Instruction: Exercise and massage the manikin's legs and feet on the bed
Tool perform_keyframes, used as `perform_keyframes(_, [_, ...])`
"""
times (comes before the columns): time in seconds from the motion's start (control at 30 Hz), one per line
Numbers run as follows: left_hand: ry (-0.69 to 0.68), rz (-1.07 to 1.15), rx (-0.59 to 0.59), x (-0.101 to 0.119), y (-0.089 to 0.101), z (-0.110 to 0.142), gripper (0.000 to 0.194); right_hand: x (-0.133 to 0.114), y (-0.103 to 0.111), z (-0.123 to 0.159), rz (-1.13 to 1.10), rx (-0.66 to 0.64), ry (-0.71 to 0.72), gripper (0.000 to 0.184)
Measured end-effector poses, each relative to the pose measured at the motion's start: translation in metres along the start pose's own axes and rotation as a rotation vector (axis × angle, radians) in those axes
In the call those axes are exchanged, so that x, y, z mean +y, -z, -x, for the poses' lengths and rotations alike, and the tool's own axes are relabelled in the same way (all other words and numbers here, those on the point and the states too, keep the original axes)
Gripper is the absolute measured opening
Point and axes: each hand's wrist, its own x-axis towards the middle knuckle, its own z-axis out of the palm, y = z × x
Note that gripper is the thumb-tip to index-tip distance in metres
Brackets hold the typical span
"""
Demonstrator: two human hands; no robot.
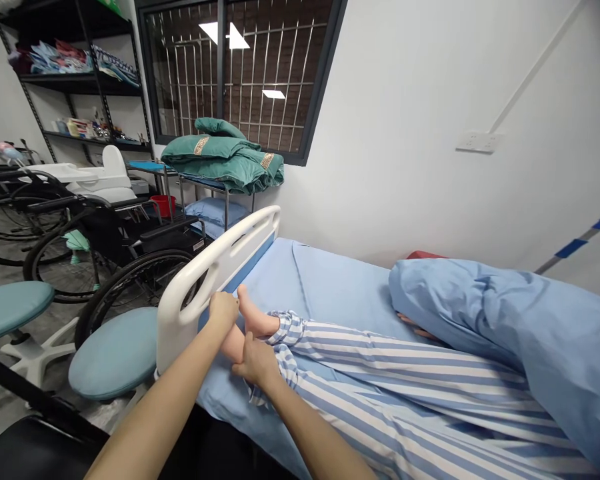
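Note:
A manikin in blue-and-white striped pyjama trousers (380, 380) lies on a bed with a light blue sheet (320, 280). Its bare feet (253, 317) rest near the white footboard (210, 267). My left hand (223, 312) is closed around the toes of the nearer foot. My right hand (257, 362) grips the ankle at the trouser cuff. A rumpled blue blanket (505, 313) covers the upper body at the right.
Two teal round stools (115, 353) stand left of the bed. Black wheelchairs (105, 247) are parked behind them. Folded green bedding (225, 160) lies on a trolley under the barred window. Black shelving (75, 73) holds supplies at far left.

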Motion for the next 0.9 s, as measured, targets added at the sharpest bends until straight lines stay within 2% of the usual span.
perform_keyframes(0.13, [-0.023,-0.02,-0.017,0.005,-0.004,-0.002,0.024,-0.004,0.006,0.001,0.048,-0.026,-0.045,0.059])
perform_keyframes(0.33, [-0.012,0.009,0.07,0.007,-0.01,0.009,0.034,-0.005,0.006,0.001,0.075,-0.016,-0.067,0.051])
perform_keyframes(0.43, [0.051,0.047,0.156,0.006,-0.014,0.016,0.035,-0.004,0.003,0.001,0.087,-0.008,-0.064,0.05])
perform_keyframes(0.57, [0.131,0.113,0.329,0.004,-0.025,0.025,0.034,-0.004,0.001,0.001,0.092,0.0,-0.064,0.049])
perform_keyframes(0.67, [0.258,0.193,0.434,0.003,-0.036,0.033,0.036,-0.006,0.004,0.003,0.075,0.0,-0.063,0.05])
perform_keyframes(0.77, [0.39,0.286,0.465,0.003,-0.043,0.04,0.04,-0.007,0.008,0.005,0.056,-0.004,-0.057,0.05])
perform_keyframes(0.9, [0.41,0.318,0.435,0.002,-0.044,0.043,0.038,-0.006,0.008,0.006,0.038,-0.011,-0.055,0.064])
